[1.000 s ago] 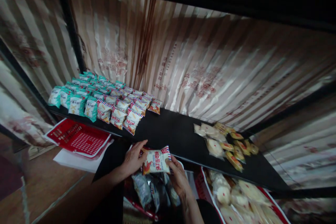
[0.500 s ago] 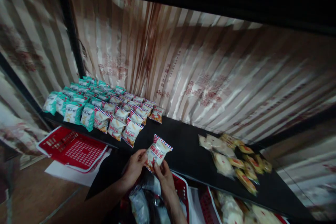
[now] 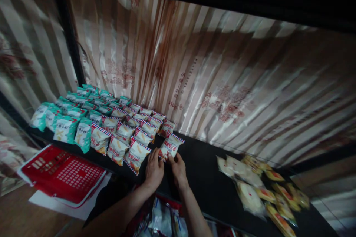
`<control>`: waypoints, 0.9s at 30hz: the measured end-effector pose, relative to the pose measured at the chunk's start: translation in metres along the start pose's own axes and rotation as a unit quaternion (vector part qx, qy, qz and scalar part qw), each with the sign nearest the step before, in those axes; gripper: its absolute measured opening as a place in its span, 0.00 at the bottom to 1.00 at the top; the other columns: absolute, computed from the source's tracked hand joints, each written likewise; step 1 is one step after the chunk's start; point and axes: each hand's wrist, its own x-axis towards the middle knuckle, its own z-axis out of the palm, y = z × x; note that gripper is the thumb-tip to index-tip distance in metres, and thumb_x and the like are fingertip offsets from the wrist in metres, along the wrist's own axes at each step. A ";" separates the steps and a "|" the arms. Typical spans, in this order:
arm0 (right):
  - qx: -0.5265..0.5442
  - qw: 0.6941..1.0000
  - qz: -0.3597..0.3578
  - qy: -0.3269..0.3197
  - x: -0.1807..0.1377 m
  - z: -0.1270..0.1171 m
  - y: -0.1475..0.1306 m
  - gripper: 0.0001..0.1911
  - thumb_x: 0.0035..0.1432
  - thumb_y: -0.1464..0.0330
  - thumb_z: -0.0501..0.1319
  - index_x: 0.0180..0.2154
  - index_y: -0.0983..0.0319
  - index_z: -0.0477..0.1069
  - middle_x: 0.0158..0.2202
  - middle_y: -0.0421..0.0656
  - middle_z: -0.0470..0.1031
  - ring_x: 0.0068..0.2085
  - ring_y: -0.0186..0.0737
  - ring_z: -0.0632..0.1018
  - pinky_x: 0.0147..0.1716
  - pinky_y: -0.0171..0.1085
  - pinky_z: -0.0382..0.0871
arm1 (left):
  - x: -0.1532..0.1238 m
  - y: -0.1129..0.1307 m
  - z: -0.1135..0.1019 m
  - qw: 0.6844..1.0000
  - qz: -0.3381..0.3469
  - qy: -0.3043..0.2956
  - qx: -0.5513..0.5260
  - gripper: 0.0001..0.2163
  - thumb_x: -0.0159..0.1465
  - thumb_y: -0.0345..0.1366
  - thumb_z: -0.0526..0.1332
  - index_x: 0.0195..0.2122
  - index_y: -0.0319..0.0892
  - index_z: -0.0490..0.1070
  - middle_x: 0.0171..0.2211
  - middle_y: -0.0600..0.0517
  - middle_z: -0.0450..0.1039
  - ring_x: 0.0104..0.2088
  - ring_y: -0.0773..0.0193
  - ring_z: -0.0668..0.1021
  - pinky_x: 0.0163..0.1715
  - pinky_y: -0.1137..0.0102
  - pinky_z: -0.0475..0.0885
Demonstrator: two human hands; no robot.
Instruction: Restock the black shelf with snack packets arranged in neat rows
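A small white snack bag (image 3: 170, 146) with red lettering and a striped top edge is over the black shelf (image 3: 197, 166), between my two hands. My right hand (image 3: 177, 168) grips its lower right side, thumb on the front. My left hand (image 3: 154, 166) is at its lower left edge, fingers together; whether they pinch the bag or only touch it I cannot tell. Just left stand rows of matching white bags (image 3: 137, 152), upright or leaning. Beyond these are rows of teal snack bags (image 3: 66, 129).
Right on the shelf lie pale round packaged breads (image 3: 250, 197) and yellow wrapped snacks (image 3: 280, 220). Below the front edge are a red basket (image 3: 66, 174) at left and wrapped packets (image 3: 162, 216) under my arms. Striped curtains (image 3: 222, 81) hang behind; a dark frame post (image 3: 65, 33) stands left.
Both hands have carried the white bag forward from the shelf's front edge to beside the rows of white bags. The camera view has shifted closer to the shelf.
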 end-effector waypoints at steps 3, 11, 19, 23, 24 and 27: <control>-0.018 1.000 -0.009 0.015 0.028 0.009 -0.001 0.33 0.44 0.52 0.61 0.48 0.66 0.68 0.36 0.48 0.78 0.35 0.45 0.78 0.36 0.39 0.71 | 0.015 -0.004 0.009 0.999 0.030 0.013 0.012 0.22 0.58 0.24 0.51 0.54 0.40 0.64 0.57 0.44 0.65 0.59 0.58 0.65 0.60 0.58 0.60; -0.094 0.994 -0.025 0.047 0.061 0.033 -0.001 0.36 0.49 0.53 0.57 0.56 0.64 0.61 0.41 0.49 0.76 0.40 0.48 0.78 0.38 0.41 0.70 | 0.042 -0.011 0.024 0.997 0.041 0.024 0.057 0.23 0.57 0.21 0.50 0.53 0.37 0.65 0.59 0.43 0.63 0.61 0.57 0.62 0.61 0.59 0.59; -0.273 0.958 -0.063 0.057 0.058 0.037 -0.005 0.32 0.56 0.54 0.48 0.59 0.63 0.59 0.41 0.48 0.76 0.42 0.47 0.77 0.38 0.41 0.68 | 0.041 -0.014 0.027 0.995 0.080 0.035 0.057 0.27 0.54 0.19 0.50 0.56 0.35 0.62 0.59 0.43 0.61 0.62 0.57 0.60 0.61 0.59 0.59; -0.264 0.961 -0.060 0.049 0.062 0.038 -0.002 0.32 0.56 0.54 0.49 0.59 0.61 0.60 0.38 0.46 0.76 0.39 0.46 0.77 0.37 0.40 0.69 | 0.043 -0.012 0.024 0.994 0.076 0.017 0.078 0.27 0.53 0.18 0.50 0.56 0.35 0.63 0.58 0.44 0.63 0.62 0.58 0.60 0.61 0.60 0.59; -0.250 0.965 -0.058 0.044 0.063 0.038 -0.002 0.32 0.56 0.54 0.50 0.59 0.62 0.59 0.37 0.45 0.76 0.39 0.45 0.78 0.37 0.39 0.69 | 0.044 -0.011 0.023 0.994 0.073 0.009 0.084 0.27 0.53 0.18 0.50 0.56 0.35 0.64 0.59 0.43 0.63 0.62 0.57 0.60 0.62 0.60 0.59; -0.185 0.981 -0.052 0.028 0.062 0.035 -0.002 0.34 0.54 0.53 0.53 0.59 0.62 0.60 0.39 0.45 0.77 0.41 0.45 0.77 0.39 0.39 0.69 | 0.045 -0.006 0.016 0.992 0.079 -0.023 0.098 0.28 0.52 0.17 0.50 0.56 0.33 0.63 0.60 0.42 0.60 0.63 0.56 0.57 0.62 0.60 0.58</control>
